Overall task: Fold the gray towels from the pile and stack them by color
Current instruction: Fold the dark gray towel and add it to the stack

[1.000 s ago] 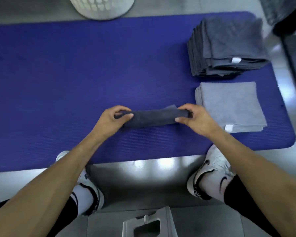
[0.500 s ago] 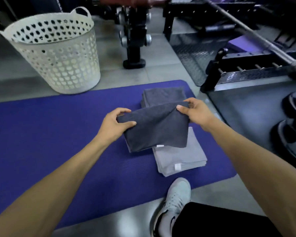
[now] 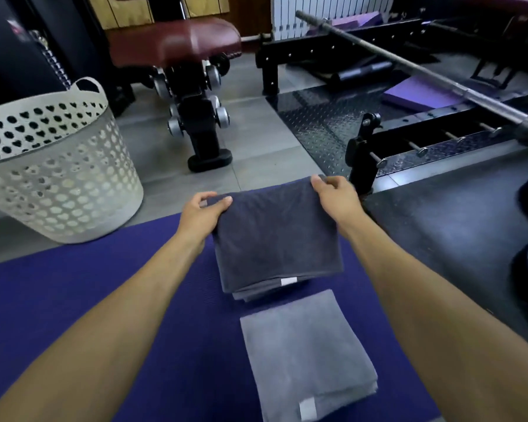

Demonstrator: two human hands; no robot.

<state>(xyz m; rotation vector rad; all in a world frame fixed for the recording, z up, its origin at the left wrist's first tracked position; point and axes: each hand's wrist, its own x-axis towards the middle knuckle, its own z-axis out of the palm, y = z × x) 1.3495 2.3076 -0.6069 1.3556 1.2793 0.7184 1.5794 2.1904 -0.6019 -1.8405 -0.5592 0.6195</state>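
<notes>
Over the dark stack (image 3: 256,292), both hands, left hand (image 3: 200,213) and right hand (image 3: 336,197), are now lowering the folded dark towel (image 3: 275,236), fingers pinching its far corners; placement is nearly finishing.

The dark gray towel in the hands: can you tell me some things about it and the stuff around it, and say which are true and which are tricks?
1. Both hands, left hand and right hand, pinch the folded dark gray towel. True.
2. The folded light gray towel lies inside the white perforated plastic basket. False: it lies on the purple ribbed mat.
3. The dark gray towel is over the dark gray towel stack. True.
4. The basket stands on the mat. False: it stands on the floor beside it.
</notes>
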